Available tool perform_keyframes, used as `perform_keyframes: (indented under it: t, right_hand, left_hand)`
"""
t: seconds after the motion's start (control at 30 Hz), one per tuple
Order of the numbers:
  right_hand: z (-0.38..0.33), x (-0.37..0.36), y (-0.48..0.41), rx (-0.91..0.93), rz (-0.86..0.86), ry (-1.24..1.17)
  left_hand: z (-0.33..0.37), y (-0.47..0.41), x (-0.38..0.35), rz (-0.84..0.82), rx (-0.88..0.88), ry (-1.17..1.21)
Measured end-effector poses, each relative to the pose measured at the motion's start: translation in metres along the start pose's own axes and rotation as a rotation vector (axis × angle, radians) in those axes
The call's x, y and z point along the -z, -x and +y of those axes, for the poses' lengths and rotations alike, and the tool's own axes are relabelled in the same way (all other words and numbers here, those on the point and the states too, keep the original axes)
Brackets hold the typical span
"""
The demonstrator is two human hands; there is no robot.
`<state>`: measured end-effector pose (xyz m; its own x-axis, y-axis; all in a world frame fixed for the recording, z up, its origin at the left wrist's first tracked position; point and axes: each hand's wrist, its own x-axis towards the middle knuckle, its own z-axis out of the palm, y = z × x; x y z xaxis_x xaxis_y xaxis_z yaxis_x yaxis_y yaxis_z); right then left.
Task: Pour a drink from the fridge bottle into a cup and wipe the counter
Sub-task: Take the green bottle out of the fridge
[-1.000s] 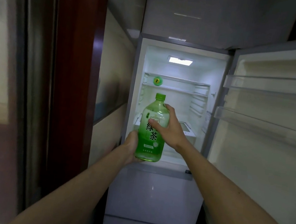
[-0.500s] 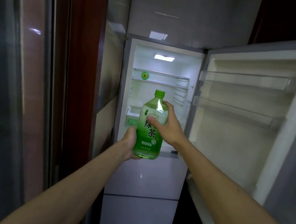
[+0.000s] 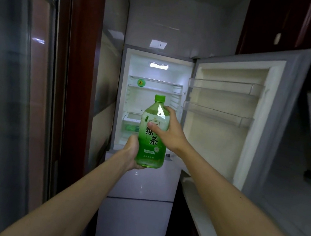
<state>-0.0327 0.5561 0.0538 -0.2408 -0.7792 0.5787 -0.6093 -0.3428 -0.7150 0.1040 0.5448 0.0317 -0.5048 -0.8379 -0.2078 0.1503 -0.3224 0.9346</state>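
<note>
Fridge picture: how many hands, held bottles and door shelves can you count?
Hands: 2, the left hand and the right hand
Held bottles: 1, the green bottle
Door shelves: 2, the upper door shelf and the lower door shelf
Total: 5

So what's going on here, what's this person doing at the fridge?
A person stands at an open fridge, holding a green tea bottle upright in front of it. The left hand grips the bottle near its base and the right hand wraps round its upper half. The green cap is on, so nothing has been poured. The fridge door stands open to the right, and no cup is in view.
</note>
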Motion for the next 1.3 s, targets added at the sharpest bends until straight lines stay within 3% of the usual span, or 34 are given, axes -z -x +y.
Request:
perform_keyframes:
  t: [0.37,0.7,1.3]
  right_hand:
    - [-0.024,0.069,0.083,-0.019,0.099,0.059]
    - [-0.017,0.166,0.152,-0.081,0.261,0.195]
    - [-0.01,0.354,0.321,-0.338,0.713,0.544]
  left_hand:
    - [-0.036,0.073,-0.059,-0.075,0.005,-0.042]
    - [-0.073,0.101,-0.149,-0.279,0.032,-0.092]
    - [-0.165,0.149,-0.345,-0.837,0.228,-0.233]
